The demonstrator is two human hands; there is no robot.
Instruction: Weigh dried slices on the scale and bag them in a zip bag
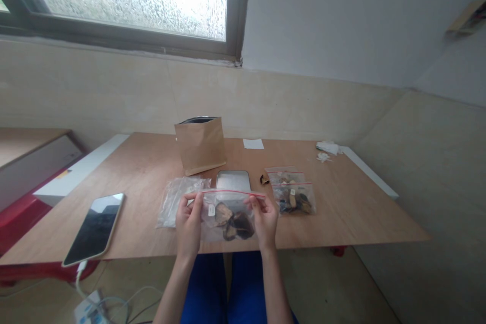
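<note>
Both hands on a zip bag, held above the table's near edge.

I see my left hand (189, 225) pinching the left end of the clear zip bag (228, 217) at its red seal strip, fingers closed on the plastic; my right hand (265, 223) grips the right end the same way. Dark dried pieces sit in the bag's bottom. Taking the metal scale (233, 180) as landmark: the held bag hangs just in front of it, a brown paper pouch (200, 144) stands behind it, empty bags (178, 200) lie to its left, filled bags (292, 193) to its right, a phone (94, 228) far left on the table (341, 212).
</note>
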